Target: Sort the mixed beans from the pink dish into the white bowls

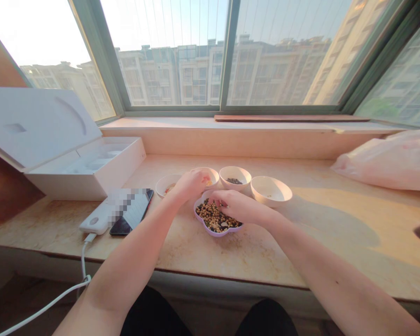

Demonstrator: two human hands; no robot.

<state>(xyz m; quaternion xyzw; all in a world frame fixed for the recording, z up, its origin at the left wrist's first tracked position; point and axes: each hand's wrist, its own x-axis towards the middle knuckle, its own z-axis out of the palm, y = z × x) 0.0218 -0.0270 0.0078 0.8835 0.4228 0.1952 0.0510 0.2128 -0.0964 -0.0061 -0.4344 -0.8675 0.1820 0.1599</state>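
A purple scalloped bowl (220, 233) stands near the counter's front edge, full of mixed beans (213, 217), pale and dark. My right hand (233, 204) reaches into it with fingers bent down at the beans; what the fingertips hold, if anything, is hidden. Over a white bowl (214, 173) with yellowish bits in it is my left hand (192, 183), its fingers curled together at the bowl and their tips not clear. Another white bowl (163, 181) with reddish and pale bits sits left of it. To the right are a white bowl of dark beans (234, 180) and one with a few pale bits (271, 190).
On the left lie a phone (133, 214), a white power bank (98, 217) with a cable (83, 256), and an open white box (91, 172). A plastic bag (388, 161) rests at the far right. The window ledge (182, 122) runs along the back.
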